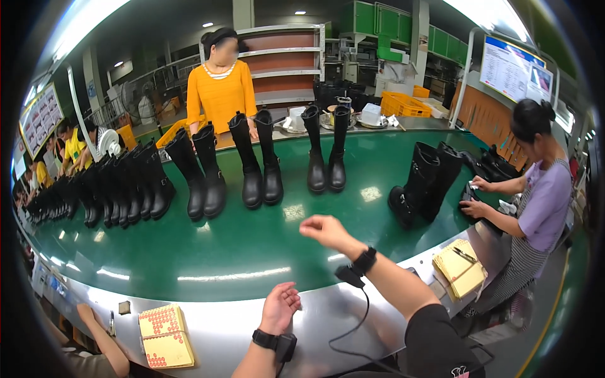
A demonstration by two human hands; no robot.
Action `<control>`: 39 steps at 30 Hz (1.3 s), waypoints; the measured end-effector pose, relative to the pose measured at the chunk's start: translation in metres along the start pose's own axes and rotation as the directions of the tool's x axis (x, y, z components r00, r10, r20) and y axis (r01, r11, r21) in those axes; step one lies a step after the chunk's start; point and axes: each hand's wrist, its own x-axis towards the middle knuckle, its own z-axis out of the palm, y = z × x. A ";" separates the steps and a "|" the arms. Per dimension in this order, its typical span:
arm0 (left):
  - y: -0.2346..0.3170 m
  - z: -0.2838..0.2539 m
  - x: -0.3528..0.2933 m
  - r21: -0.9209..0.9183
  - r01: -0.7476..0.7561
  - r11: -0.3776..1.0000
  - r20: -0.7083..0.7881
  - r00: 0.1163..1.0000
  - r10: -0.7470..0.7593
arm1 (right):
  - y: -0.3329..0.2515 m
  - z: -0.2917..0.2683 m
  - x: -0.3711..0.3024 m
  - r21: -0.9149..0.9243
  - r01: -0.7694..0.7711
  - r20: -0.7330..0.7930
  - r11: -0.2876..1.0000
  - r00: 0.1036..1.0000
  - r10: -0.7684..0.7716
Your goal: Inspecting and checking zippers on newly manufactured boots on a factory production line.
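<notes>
Over the near edge of the green work surface, my left hand (282, 309) hangs palm up with its fingers loosely bent and apart, and no object shows in it. Farther forward, my right hand (328, 232) is raised over the green surface, its fingers curled together with nothing visible in them. Beyond it stands an upright pair of tall black boots (326, 173), apart from the hand. Another pair of black boots (261, 179) stands to their left, and a third pair (207, 183) farther left. At right, buckled black boots (419, 183) stand near a co-worker.
The green surface (145, 264) has a metal rim (233, 327) bearing a bundle of yellow cards (165, 337) and yellow cards with a pen (459, 269). A long row of black boots (120, 189) recedes left. Co-workers stand opposite and at right; a cable (340, 343) hangs near my right wrist.
</notes>
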 end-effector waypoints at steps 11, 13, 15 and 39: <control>-0.007 -0.012 0.012 0.036 -0.005 0.999 0.032 0.999 0.004 | 0.010 0.033 -0.149 0.487 -0.524 0.539 0.699 0.810 0.232; -0.007 -0.015 0.015 0.042 0.002 0.999 0.050 0.999 -0.004 | 0.020 0.040 -0.149 0.599 -0.566 0.574 0.566 0.797 0.190; -0.007 -0.018 0.018 0.042 0.030 0.999 -0.002 1.000 -0.030 | 0.028 0.043 -0.147 0.629 -0.576 0.585 0.521 0.793 0.171; -0.008 0.002 0.012 0.138 -0.019 0.990 -0.040 0.999 0.025 | 0.035 0.042 -0.151 0.665 -0.507 0.556 0.548 0.826 0.090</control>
